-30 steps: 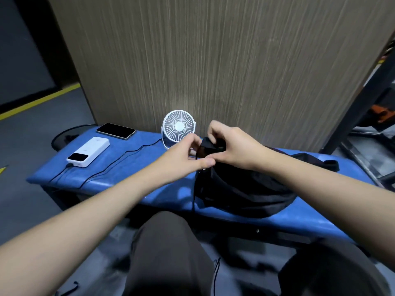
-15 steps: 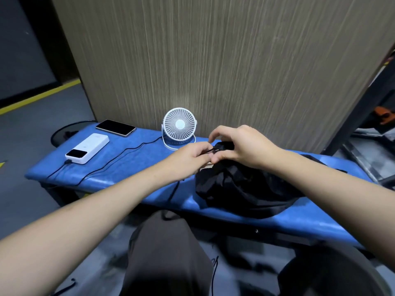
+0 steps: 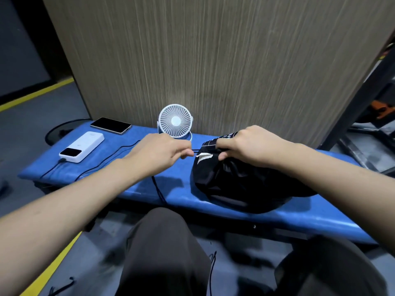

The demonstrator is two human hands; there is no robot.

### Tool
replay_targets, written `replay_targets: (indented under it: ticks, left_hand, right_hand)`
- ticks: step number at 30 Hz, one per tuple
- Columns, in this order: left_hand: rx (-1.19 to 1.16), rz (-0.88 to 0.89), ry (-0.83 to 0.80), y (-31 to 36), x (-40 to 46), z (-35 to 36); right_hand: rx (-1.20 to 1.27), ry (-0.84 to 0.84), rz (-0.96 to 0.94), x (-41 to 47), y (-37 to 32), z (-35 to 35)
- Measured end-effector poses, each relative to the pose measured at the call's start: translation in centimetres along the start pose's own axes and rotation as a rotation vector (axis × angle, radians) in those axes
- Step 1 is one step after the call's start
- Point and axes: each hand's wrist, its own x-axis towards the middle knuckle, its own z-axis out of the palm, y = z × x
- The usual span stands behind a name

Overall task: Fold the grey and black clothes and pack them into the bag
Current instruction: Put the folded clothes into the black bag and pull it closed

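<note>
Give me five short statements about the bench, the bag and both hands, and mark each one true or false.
1. The left hand pinches a thin black drawstring. True.
2. The right hand rests flat on the bench. False: it grips the gathered mouth of the black bag.
3. The white fan stands behind the hands, by the wooden panel. True.
4. The phone lies on top of the white power bank. False: they lie apart, side by side.
5. The bag hangs off the bench edge onto the floor. False: it sits on the bench.

White lettering on bag (image 3: 245, 184) (too blurred)
</note>
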Motion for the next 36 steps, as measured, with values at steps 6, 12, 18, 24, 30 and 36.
replay_targets:
  ticks: [6,12,18,24,30,36]
  left_hand:
    - [0.050,-0.018,0.018,-1.8,-1.3,0.2]
    - [-0.023,-0.087,-0.007,-2.3,-2.0,0.1]
    - [-0.210,-0.160,-0.043,-0.3,-0.5,-0.6]
    - [-0.562,-0.121,-0.072,3.2,1.9,0.8]
    - [-0.889,-0.160,-0.100,4.6,3.1,1.8]
    - [-0.463,-0.045,-0.079,2.9,1.8,0.3]
  right_hand:
    - [0.019,-0.033,0.057,-0.4,0.2,0.3]
    - [0.117,0.007,0.115,-0.7,0.3,1.2]
    - [0.269,0.118,0.146,1.1,-1.1,0.2]
    - [0.305,0.112,0.127,2.2,-1.5,-0.2]
    - [0.267,0.211,0.016,1.9,-0.9,-0.1]
    - [0.129,0.167,-0.133,1.0,-0.1,1.0]
